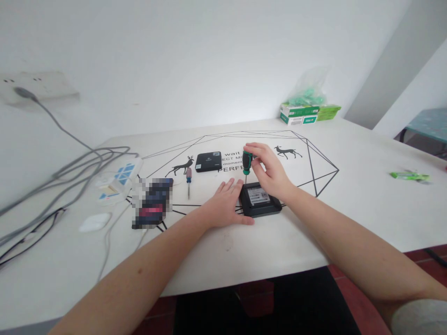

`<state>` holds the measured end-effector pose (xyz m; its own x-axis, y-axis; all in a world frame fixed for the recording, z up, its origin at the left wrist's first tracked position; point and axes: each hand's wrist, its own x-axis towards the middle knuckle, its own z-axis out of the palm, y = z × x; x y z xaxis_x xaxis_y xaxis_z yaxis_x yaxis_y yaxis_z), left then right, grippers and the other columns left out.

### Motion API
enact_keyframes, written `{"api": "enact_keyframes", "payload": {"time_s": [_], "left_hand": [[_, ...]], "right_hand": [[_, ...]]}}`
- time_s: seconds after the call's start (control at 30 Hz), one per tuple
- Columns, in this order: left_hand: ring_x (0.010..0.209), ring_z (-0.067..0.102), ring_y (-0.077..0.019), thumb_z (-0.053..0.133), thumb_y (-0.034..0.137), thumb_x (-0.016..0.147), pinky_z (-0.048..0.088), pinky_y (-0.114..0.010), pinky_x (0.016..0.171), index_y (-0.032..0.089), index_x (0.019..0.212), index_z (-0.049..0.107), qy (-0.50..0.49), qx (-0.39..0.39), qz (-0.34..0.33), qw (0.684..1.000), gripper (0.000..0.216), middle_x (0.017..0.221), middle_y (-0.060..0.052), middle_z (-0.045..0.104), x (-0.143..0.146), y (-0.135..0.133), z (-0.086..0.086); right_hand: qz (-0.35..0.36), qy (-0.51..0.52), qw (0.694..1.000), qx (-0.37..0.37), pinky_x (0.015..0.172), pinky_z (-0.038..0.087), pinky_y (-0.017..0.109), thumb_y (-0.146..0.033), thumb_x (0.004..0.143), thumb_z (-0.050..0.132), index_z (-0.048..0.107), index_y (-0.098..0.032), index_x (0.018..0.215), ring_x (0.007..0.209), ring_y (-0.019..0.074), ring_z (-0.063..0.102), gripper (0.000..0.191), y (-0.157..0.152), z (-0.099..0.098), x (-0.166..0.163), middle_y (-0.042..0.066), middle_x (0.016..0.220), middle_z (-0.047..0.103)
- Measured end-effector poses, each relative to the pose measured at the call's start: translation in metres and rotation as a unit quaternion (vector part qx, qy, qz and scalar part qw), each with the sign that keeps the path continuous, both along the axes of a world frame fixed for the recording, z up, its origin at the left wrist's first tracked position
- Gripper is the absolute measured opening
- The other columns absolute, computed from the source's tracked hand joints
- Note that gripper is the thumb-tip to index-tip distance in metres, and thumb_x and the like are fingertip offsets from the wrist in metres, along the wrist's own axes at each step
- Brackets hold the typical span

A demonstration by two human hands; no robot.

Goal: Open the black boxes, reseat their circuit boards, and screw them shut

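Tabletop [349, 200]: second screwdriver [188, 179] near left hand [226, 205]

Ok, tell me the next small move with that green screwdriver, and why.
Probably twist the green screwdriver in place. The right hand holds it upright by the handle, its tip at the far left corner of the black box, and the left hand lies flat against the box's left side, bracing it.

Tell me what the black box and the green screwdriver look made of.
Black box: likely moulded plastic, matte, with a pale label on top. Green screwdriver in the right hand: handle looks plastic or rubber, green and black; thin shaft probably metal.
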<state>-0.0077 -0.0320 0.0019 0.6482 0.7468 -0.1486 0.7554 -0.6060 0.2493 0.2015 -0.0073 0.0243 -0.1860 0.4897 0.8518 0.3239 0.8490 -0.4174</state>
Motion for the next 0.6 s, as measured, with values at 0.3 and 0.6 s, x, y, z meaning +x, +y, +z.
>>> {"api": "enact_keyframes", "payload": {"time_s": [0.3,0.6], "left_hand": [[0.168,0.006,-0.0444,0.053,0.097,0.081,0.010,-0.054,0.134,0.004,0.173,0.008,-0.002,-0.007,-0.001,1.000,0.138,0.179,-0.028,0.012,0.0005,-0.0018,0.0048],[0.167,0.006,-0.0458,0.054,0.098,0.080,0.011,-0.056,0.134,0.006,0.173,0.001,-0.002,0.002,-0.009,1.000,0.141,0.179,-0.027,0.010,0.0003,0.0003,0.0015]], "right_hand": [[-0.007,0.030,0.999,-0.024,0.085,0.064,0.043,-0.025,0.106,0.050,0.069,-0.030,0.130,0.098,0.0209,0.067,0.031,-0.0057,0.0050,0.0006,0.009,0.119,0.069],[0.026,0.064,0.991,-0.115,0.075,0.066,0.035,-0.040,0.085,0.085,0.064,-0.029,0.127,0.097,0.0195,0.070,0.048,-0.0027,0.0014,-0.0051,0.007,0.127,0.071]]}}
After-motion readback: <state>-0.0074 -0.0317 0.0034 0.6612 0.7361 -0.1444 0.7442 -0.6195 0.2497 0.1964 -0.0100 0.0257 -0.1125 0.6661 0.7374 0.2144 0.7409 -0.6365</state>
